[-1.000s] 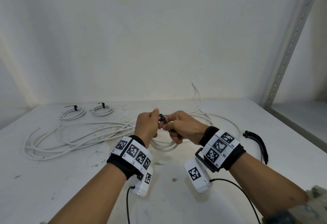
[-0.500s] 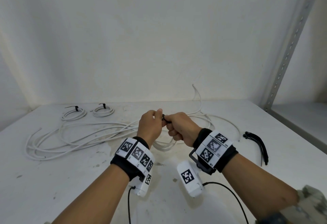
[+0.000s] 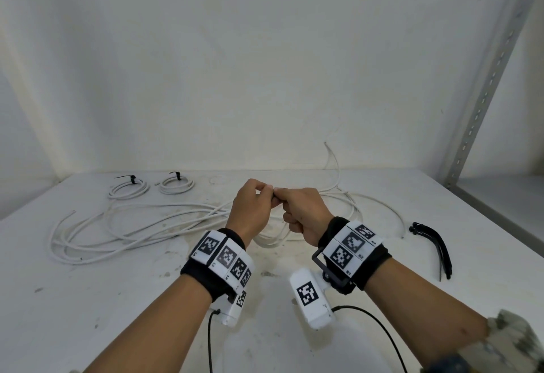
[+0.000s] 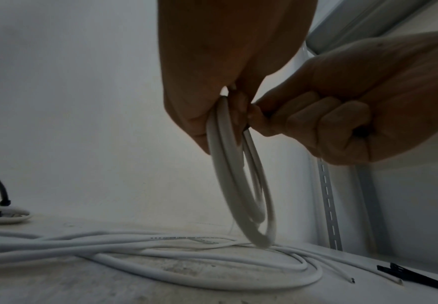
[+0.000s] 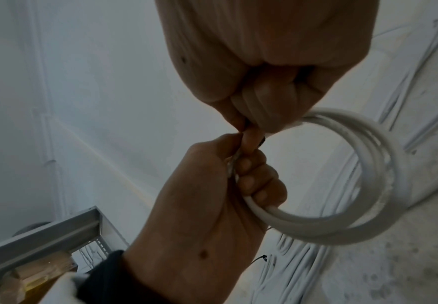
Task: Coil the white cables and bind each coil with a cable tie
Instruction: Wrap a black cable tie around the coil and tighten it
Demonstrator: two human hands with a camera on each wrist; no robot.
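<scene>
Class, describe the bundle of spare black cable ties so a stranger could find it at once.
Start at the white table and go to its right side. There the black cable ties lie bundled, beyond the loose white cables. They are the only dark, unused strips there.

On the table (image 3: 88, 313) two tied coils (image 3: 153, 186) lay side by side at the far left, near the wall (image 3: 265, 63). In front of them the loose cables (image 3: 132, 225) spread from the left side to the middle. Both hands met above the middle, the left hand (image 3: 250, 210) touching the right hand (image 3: 306, 213), with a small coil (image 4: 241, 195) hanging under them, and a bunch of cable ties (image 3: 435, 243) lay at the right, near the shelf post (image 3: 485, 93).
</scene>
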